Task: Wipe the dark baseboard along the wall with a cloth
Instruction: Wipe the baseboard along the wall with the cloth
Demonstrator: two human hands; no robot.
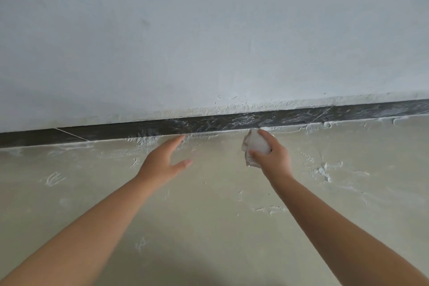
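Observation:
The dark baseboard [209, 123] runs across the whole view at the foot of the white wall, smeared with white dust from the middle to the right and cleaner at the left. My right hand [271, 153] grips a crumpled white cloth [256, 146]; the cloth's top sits just below the baseboard's lower edge. My left hand [162, 160] is open and empty, fingers stretched toward the baseboard, fingertips near its lower edge.
The white wall [209, 42] fills the upper half. The pale cream floor [209, 216] is streaked with white plaster marks, thickest along the baseboard [325, 169]. A thin pale joint line crosses the baseboard at the left.

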